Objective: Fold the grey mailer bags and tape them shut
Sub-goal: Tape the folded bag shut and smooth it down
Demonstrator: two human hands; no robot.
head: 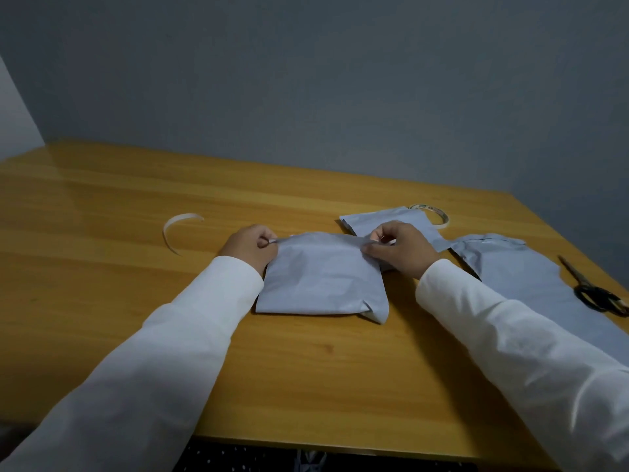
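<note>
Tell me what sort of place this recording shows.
Probably a home or small-office packing desk: a bare wooden table against a plain grey wall, with grey mailers, a tape roll and scissors.

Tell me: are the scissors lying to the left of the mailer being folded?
No, the scissors lie at the table's right edge, well right of the mailer.

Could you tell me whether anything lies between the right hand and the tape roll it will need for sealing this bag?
Yes. A second grey bag lies just beyond the right hand and covers part of the tape roll. The hand, like the left hand, pinches the top edge of the middle bag, so it must reach over that second bag.
</note>
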